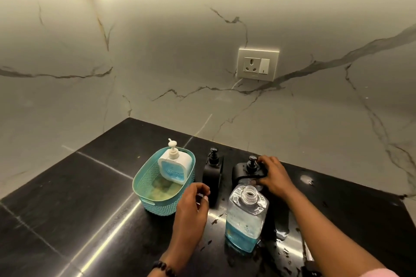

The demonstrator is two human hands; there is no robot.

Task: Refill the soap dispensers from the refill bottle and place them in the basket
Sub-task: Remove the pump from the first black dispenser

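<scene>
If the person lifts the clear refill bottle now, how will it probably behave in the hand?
The refill bottle is probably fairly light, since blue liquid fills only its bottom part. With no cap on its neck, it may spill if tilted. Its smooth sides could be slippery, because wet spots lie on the counter around it.

The right hand (273,177) and the refill bottle (246,220) hide most of the right black dispenser (244,170).
</scene>
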